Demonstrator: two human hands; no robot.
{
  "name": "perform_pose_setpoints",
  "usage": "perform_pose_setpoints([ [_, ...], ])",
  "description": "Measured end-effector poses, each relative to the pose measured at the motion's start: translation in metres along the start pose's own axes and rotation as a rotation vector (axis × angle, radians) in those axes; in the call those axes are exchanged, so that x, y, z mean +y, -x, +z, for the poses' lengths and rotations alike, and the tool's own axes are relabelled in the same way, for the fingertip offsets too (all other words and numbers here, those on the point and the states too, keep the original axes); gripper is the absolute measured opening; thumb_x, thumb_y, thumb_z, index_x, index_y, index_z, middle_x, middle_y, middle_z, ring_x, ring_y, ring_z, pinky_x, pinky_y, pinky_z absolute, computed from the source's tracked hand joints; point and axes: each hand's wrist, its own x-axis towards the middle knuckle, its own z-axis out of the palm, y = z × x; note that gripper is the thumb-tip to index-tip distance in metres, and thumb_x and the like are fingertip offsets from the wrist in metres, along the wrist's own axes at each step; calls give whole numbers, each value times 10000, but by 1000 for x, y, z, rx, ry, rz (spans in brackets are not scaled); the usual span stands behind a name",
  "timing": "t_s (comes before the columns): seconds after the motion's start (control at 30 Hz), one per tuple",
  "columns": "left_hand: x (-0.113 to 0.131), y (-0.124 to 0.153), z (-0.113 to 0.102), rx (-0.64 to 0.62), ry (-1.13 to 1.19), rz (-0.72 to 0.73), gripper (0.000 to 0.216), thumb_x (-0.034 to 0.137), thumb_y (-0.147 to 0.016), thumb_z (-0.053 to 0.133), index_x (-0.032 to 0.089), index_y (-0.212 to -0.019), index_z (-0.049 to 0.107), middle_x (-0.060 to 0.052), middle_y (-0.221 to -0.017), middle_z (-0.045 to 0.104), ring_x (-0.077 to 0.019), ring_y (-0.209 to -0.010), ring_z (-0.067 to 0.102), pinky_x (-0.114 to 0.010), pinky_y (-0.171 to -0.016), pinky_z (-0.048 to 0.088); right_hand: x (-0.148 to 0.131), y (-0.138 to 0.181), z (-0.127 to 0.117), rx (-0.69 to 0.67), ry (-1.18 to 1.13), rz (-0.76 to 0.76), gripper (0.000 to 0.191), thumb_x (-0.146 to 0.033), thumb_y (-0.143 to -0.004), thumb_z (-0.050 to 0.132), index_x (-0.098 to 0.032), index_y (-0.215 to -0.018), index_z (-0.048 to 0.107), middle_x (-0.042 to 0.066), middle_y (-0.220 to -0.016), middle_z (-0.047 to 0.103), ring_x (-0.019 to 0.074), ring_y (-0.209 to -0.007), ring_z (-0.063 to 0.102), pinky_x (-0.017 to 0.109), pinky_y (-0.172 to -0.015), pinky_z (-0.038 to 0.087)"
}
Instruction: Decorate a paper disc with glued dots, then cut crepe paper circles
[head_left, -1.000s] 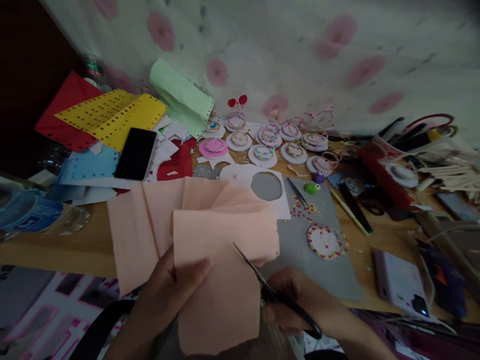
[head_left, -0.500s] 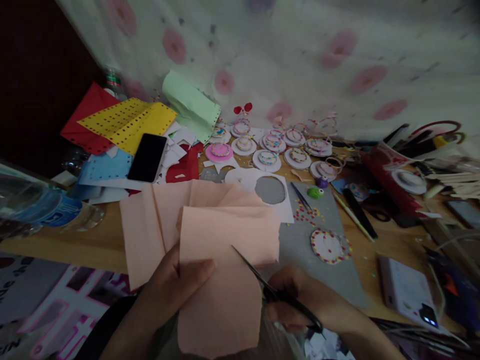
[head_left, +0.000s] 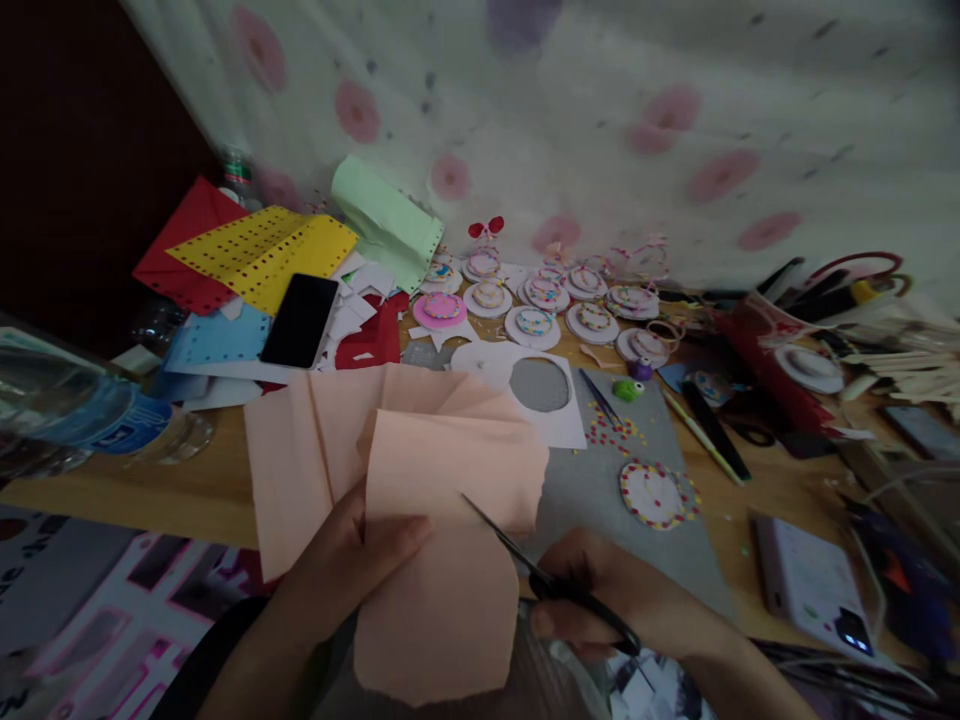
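Note:
My left hand (head_left: 375,560) grips a long sheet of peach crepe paper (head_left: 442,610), its thumb pressed flat on top. The sheet's upper part spreads in folds over the table, and its lower end hangs toward me with a rounded edge. In my right hand (head_left: 592,590) is a pair of black-handled scissors (head_left: 510,545). The blades lie across the paper from its right side, tip pointing up and left. One blade may be under the sheet; I cannot tell. White paper with a round hole (head_left: 480,362) lies just behind the crepe paper.
Behind stand several small beaded discs (head_left: 534,322). A phone (head_left: 300,320) rests by yellow dotted paper (head_left: 262,250). At left is a water bottle (head_left: 112,410); at right, a beaded circle (head_left: 654,493) and tweezers (head_left: 600,397) on a grey mat (head_left: 570,510), and a white power bank (head_left: 814,580).
The right edge of the crepe paper's folded upper part has drawn in slightly to the left. Both hands keep their grip, and the view has shifted a little.

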Motion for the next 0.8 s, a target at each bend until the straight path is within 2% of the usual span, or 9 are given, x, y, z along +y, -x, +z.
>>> perform_pose_setpoints([
  [0.2,-5,-7,-4,13,-71,18,499,479,-762,696,203,-1171,629,-97,-1093,746,-321,-1031,674,-342,-736,567,1,-1,0,1,-39,53,520,-609,-758,669,-169,-562,474,-80,-437,409,34,-373,294,194,-349,169],
  [0.37,-8,-12,-15,-99,-79,34,413,524,-746,684,208,-1011,698,-60,-945,766,-283,-891,699,-320,-698,547,6,-5,2,45,-40,73,513,-584,-782,666,-163,-552,484,-81,-426,406,34,-369,284,193,-354,171],
  [0.43,-6,-12,-15,-32,-89,56,372,543,-776,646,200,-912,699,-43,-857,751,-257,-825,691,-297,-668,528,6,-7,2,72,-21,85,509,-578,-791,663,-163,-556,485,-77,-431,414,36,-372,289,195,-352,166],
  [0.5,-3,-11,-10,100,-150,98,355,538,-823,599,193,-852,677,-27,-790,717,-228,-772,666,-273,-640,499,6,-9,3,84,-7,88,501,-570,-799,659,-163,-562,489,-75,-434,415,39,-371,292,199,-352,170],
  [0.6,0,-11,-3,189,-203,156,356,527,-869,550,194,-924,662,-19,-795,695,-211,-770,642,-257,-643,479,2,-11,2,54,0,66,498,-569,-787,667,-166,-556,487,-76,-435,395,43,-376,292,209,-358,175],
  [0.7,-3,-12,0,169,-173,161,371,526,-879,551,207,-1045,642,-31,-877,715,-228,-864,658,-246,-656,488,-6,-11,1,-3,41,54,527,-594,-735,691,-176,-532,444,-87,-436,327,37,-391,249,218,-361,134],
  [0.8,-7,-11,-1,147,-130,141,374,520,-883,557,227,-1107,625,-18,-817,716,-232,-864,675,-227,-600,487,-14,-11,0,-23,87,17,575,-642,-695,689,-184,-510,396,-93,-442,275,32,-415,215,223,-374,113],
])
